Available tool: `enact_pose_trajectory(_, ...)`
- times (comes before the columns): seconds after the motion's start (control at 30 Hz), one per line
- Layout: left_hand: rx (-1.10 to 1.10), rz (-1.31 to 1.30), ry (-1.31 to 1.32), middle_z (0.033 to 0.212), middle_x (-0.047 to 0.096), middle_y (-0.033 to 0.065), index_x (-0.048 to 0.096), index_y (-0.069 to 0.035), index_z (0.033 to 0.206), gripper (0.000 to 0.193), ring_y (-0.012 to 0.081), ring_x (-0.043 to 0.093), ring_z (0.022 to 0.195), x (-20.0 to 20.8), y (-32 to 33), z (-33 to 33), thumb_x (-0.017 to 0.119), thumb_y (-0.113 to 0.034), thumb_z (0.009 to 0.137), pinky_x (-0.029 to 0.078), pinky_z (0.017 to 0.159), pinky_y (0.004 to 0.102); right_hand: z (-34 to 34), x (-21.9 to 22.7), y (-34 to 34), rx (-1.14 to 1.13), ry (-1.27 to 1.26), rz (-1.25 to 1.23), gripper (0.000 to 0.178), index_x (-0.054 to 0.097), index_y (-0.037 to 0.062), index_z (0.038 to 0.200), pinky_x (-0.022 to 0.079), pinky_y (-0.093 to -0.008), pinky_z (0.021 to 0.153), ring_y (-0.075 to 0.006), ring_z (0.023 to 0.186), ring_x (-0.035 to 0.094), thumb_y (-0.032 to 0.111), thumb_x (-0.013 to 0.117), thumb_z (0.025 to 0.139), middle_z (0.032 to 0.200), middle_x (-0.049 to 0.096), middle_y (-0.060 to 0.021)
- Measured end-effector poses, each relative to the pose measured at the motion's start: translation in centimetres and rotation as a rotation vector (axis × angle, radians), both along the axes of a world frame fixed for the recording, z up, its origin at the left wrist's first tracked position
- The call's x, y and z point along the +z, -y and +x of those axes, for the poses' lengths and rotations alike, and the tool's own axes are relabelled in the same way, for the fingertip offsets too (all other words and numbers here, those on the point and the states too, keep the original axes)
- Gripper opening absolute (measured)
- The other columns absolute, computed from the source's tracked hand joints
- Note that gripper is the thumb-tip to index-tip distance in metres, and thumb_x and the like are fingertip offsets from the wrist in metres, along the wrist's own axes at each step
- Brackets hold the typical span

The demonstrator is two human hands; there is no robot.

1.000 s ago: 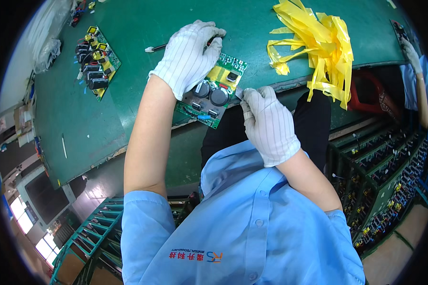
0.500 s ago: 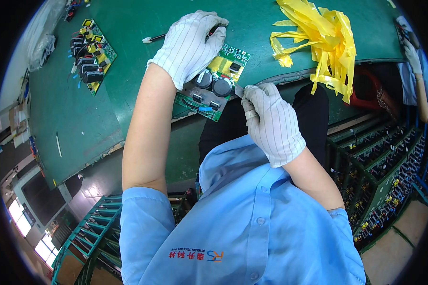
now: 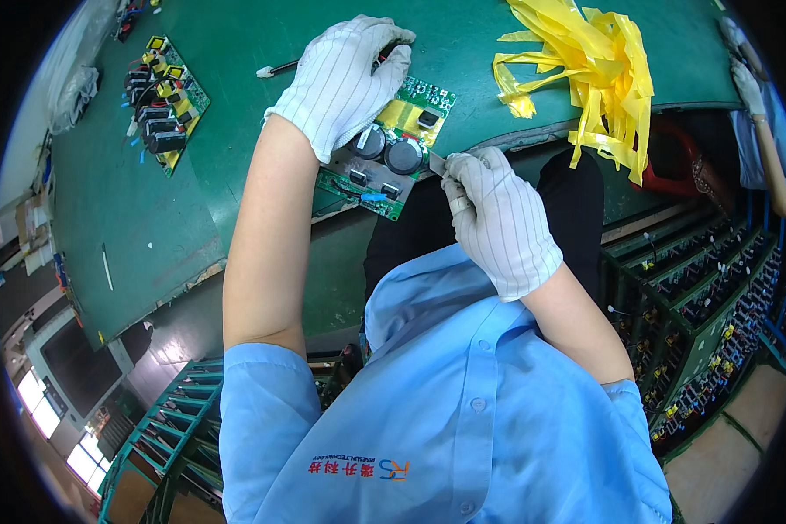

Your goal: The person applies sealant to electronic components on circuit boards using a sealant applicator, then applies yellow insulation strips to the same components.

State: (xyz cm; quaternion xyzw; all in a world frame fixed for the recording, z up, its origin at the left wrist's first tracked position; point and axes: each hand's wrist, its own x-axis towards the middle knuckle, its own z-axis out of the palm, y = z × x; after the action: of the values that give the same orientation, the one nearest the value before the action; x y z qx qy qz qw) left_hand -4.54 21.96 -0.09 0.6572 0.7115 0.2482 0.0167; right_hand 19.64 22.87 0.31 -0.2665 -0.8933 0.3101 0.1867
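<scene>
A green circuit board (image 3: 400,115) lies at the near edge of the table, its near corner jutting past that edge. It carries two large round black capacitors (image 3: 386,150), yellow tape, a grey metal plate and a short blue piece. My left hand (image 3: 345,83), in a white striped glove, curls its fingers over the far left side of the board and hides what is under them. From beneath this hand a black cable (image 3: 284,67) with a white plug sticks out. My right hand (image 3: 502,223), gloved too, pinches a small flat metal blade (image 3: 436,162), its tip at the board's right edge beside a capacitor.
Yellow plastic strips (image 3: 598,65) hang in a heap over the table edge at right. Another populated board (image 3: 164,105) lies at left on the green table (image 3: 148,236). Racks of boards (image 3: 699,306) stand at lower right. A co-worker's gloved hand (image 3: 747,87) shows far right.
Everything sits slightly further left and up in the view; my hands, blade and board keep nearly the same positions relative to each other. The co-worker's hand has shifted a little.
</scene>
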Motion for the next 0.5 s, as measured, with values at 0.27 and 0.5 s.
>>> enact_pose_trajectory(0.27, 0.006, -0.039, -0.005, 0.118, 0.068, 0.0170, 0.072, -0.006, 0.109, 0.032, 0.0349, 0.062, 0.112, 0.3, 0.1, 0.2, 0.055, -0.028, 0.092, 0.048, 0.100, 0.0434, -0.3, 0.5, 0.5, -0.016, 0.112, 0.002, 0.012, 0.057, 0.0072, 0.098, 0.053, -0.0432, 0.058, -0.0333, 0.070, 0.065, 0.013, 0.062, 0.089, 0.093, 0.058, -0.0162)
enact_pose_trajectory(0.5, -0.023, -0.060, -0.035, 0.124, 0.065, 0.0223, 0.069, -0.002, 0.115, 0.032, 0.0384, 0.059, 0.118, 0.9, 0.2, 0.2, 0.057, -0.025, 0.096, 0.045, 0.104, 0.0426, -0.6, 0.1, 1.3, -0.088, 0.111, 0.001, 0.013, 0.061, 0.0089, 0.101, 0.050, -0.0443, 0.056, -0.0363, 0.069, 0.063, 0.012, 0.065, 0.089, 0.093, 0.060, -0.0147)
